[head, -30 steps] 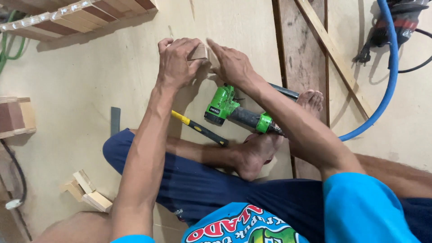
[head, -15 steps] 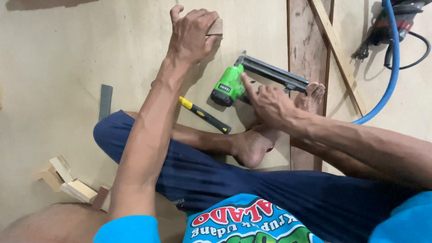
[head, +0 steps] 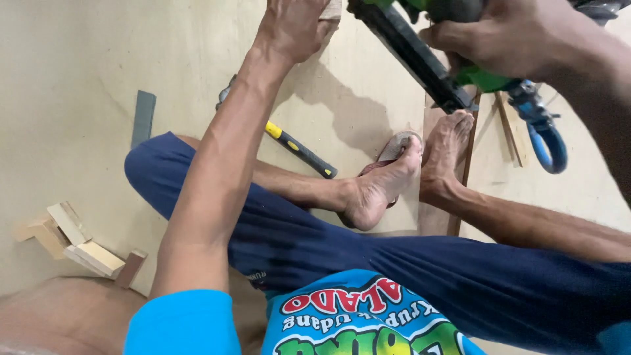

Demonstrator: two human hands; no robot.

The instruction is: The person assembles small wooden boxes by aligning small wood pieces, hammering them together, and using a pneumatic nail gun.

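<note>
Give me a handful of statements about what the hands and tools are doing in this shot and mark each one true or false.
1. The right hand grips a green and black nail gun. True.
2. The left hand presses on a small wooden block at the top edge. True.
3. The hammer with the yellow and black handle is in the left hand. False: it lies on the floor under the left forearm.
4. A blue hose hangs from the nail gun. True.
5. The wood offcuts are stacked on the person's lap. False: they lie on the floor at lower left.
</note>
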